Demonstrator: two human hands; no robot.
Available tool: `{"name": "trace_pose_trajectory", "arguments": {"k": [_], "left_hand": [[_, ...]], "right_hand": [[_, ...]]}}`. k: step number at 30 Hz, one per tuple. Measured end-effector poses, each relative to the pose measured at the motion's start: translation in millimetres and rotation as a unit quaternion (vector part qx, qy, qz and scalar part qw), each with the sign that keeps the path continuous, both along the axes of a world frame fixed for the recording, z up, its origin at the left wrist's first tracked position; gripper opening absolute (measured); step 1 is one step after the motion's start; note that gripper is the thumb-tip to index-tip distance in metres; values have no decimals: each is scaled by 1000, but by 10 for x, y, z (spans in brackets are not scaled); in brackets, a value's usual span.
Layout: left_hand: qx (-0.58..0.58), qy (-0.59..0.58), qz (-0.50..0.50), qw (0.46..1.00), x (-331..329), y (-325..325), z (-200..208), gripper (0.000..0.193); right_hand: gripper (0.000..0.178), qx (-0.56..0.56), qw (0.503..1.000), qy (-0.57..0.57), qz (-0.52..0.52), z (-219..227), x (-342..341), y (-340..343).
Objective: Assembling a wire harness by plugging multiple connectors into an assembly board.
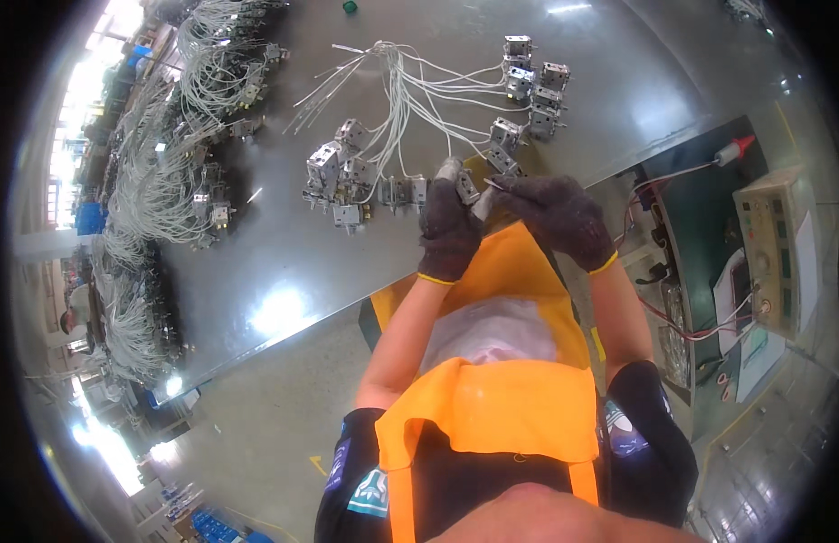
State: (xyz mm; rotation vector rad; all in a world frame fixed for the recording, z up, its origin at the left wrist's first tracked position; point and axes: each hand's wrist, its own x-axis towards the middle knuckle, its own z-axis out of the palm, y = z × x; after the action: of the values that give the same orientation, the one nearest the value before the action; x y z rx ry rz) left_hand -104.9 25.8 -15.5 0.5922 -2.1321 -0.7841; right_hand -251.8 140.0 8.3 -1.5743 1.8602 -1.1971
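My left hand (450, 226), in a dark glove with a yellow cuff, is closed around a small metal box (468, 188) with a white wire at the table's near edge. Just to its right, my right hand (557, 215), gloved alike, has its fingers pinched together. A thin light tip shows at those fingers, too small to name. Beyond the hands lies a bundle of white wires (397, 90), fanning out to several similar metal boxes. One cluster of boxes (325, 167) rests left of my left hand; another group (546, 98) lies farther off to the right.
The grey metal table (256, 244) reaches in front of me. Large heaps of wired metal boxes (143, 190) line its left side. At the right stand a beige control unit (770, 253) and a red-tipped probe (734, 150) on a lead. Scissors (724, 387) lie nearby.
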Motion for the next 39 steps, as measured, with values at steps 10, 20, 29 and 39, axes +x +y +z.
{"name": "trace_pose_trajectory", "arguments": {"k": [10,20,29,39], "left_hand": [[343,-28,-68,936,-139,-293,-835,33],[-47,-62,-43,996,-101,-271,-595,34],[-52,-144,-69,986,-55,-102,-2,34],[-225,-426,-117,869,371,-578,410,42]], "right_hand": [[20,222,934,281,-2,385,321,-203],[14,161,937,309,-14,203,379,-173],[15,160,948,271,-36,111,276,-76],[40,203,958,-192,63,133,545,-165]]}}
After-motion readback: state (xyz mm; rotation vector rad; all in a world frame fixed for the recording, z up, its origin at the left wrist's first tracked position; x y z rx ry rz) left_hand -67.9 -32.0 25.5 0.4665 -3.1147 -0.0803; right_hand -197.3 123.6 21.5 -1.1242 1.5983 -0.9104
